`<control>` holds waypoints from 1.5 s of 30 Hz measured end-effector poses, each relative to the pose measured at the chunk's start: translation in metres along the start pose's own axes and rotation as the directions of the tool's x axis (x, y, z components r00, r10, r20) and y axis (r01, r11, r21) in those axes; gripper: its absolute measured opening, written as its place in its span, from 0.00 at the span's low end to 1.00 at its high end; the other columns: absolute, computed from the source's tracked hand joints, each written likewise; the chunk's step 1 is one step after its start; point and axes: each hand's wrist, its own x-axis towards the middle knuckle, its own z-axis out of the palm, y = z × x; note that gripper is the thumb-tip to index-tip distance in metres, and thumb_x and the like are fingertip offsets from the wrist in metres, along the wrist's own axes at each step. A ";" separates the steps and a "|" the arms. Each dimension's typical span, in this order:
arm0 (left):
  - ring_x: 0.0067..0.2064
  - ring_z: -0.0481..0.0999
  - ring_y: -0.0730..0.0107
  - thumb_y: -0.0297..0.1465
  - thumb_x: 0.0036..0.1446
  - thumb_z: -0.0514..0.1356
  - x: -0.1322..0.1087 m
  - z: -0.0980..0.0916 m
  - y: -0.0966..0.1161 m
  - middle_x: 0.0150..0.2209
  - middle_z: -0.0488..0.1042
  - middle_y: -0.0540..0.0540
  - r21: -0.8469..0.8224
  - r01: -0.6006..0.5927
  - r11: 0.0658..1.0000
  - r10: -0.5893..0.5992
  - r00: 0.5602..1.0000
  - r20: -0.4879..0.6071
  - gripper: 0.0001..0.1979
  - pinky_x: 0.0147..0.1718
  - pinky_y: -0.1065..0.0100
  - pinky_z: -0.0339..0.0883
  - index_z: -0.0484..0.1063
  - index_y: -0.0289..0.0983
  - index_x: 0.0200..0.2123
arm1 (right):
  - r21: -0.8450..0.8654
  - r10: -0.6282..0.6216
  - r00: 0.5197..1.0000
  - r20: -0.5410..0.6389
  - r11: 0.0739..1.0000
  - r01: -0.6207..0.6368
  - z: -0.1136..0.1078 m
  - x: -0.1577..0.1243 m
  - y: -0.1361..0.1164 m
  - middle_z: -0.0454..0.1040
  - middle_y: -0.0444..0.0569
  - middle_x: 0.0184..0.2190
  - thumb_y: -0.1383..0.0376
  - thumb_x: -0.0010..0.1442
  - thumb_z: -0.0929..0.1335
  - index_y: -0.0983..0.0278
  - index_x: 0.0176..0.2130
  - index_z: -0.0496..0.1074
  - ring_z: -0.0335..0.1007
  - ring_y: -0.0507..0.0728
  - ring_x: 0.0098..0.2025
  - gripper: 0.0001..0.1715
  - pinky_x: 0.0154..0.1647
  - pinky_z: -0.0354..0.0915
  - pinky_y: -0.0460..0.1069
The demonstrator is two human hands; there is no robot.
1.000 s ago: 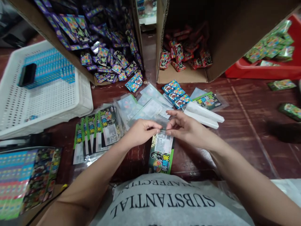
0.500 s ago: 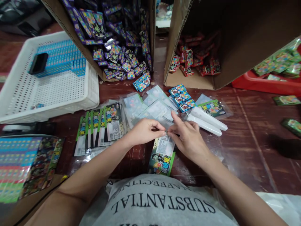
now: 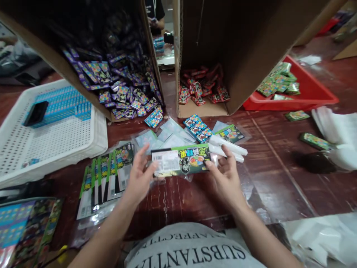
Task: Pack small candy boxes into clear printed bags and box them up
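Observation:
A printed header card in green and black, with a white barcode panel, is held sideways above the table. My left hand is closed on its left end, thumb on top. My right hand grips the right end between thumb and fingers. Clear plastic shows along the card's lower edge. Just beyond it lie clear plastic bags, small blue candy packets and white tube-like pieces. A fanned stack of similar cards lies left of my left hand.
Cardboard boxes of purple packets and red packets stand at the back. A white perforated basket is on the left, with a black phone-like object inside. Right is a red tray. Another person is behind the boxes.
The card has risen off the table and turned from lengthwise to sideways. My hands have moved apart from their pinch to opposite ends of it. The head view has tilted up.

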 end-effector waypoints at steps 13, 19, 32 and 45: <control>0.29 0.75 0.74 0.35 0.55 0.70 -0.014 0.051 -0.031 0.38 0.75 0.51 -0.020 0.051 0.999 -0.046 0.983 0.179 0.27 0.26 0.72 0.71 0.60 0.44 0.53 | -0.029 -0.143 0.989 0.022 0.989 0.144 0.021 -0.002 0.009 0.65 0.48 0.54 0.62 0.60 0.74 0.46 0.60 0.54 0.76 0.53 0.39 0.38 0.45 0.77 0.53; 0.41 0.76 0.70 0.35 0.60 0.65 -0.009 0.038 -0.042 0.42 0.75 0.47 0.135 -0.081 0.988 0.038 0.956 0.291 0.16 0.41 0.68 0.72 0.71 0.40 0.50 | 0.010 -0.104 0.969 0.223 0.994 0.105 0.011 -0.007 0.019 0.73 0.45 0.43 0.65 0.66 0.70 0.48 0.64 0.57 0.74 0.54 0.42 0.33 0.44 0.74 0.52; 0.45 0.79 0.66 0.36 0.61 0.64 0.006 0.043 -0.014 0.41 0.81 0.45 0.178 -0.037 0.983 -0.020 0.950 0.311 0.08 0.49 0.62 0.70 0.77 0.38 0.40 | 0.021 -0.051 0.933 0.357 0.999 0.046 0.006 0.000 0.008 0.75 0.43 0.40 0.65 0.65 0.71 0.43 0.71 0.49 0.73 0.54 0.38 0.45 0.44 0.74 0.53; 0.32 0.76 0.72 0.36 0.56 0.67 0.012 0.045 0.014 0.30 0.80 0.49 0.269 -0.009 0.963 -0.086 0.937 0.339 0.07 0.37 0.66 0.72 0.78 0.38 0.30 | -0.074 0.101 0.960 0.261 0.994 -0.084 0.022 0.006 -0.022 0.72 0.40 0.30 0.60 0.60 0.75 0.54 0.67 0.54 0.72 0.54 0.33 0.44 0.36 0.73 0.52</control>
